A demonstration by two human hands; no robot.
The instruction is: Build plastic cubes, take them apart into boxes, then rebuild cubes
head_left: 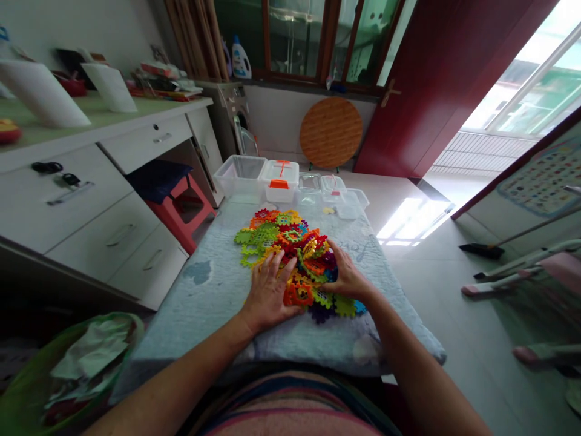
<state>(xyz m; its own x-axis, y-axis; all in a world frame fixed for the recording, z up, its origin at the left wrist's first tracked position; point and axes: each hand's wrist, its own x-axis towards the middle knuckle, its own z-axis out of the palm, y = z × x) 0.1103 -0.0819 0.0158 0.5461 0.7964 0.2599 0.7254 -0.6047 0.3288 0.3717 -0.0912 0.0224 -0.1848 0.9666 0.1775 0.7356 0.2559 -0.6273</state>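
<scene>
A heap of plastic toy gears in red, orange, yellow, green, blue and purple lies on the cloth-covered table. My left hand rests on the near left side of the heap, fingers spread over the gears and thumb pointing right. On the heap's right side, my right hand is cupped against the gears, with its thumb and fingers wide apart. Several upright and tilted gears lie between the two hands. The gears under my left palm are hidden.
Along the table's far edge stand a clear plastic bin, a lidded box with orange latches and smaller clear containers. A red stool and white drawers are at the left. A green waste basket stands at the near left.
</scene>
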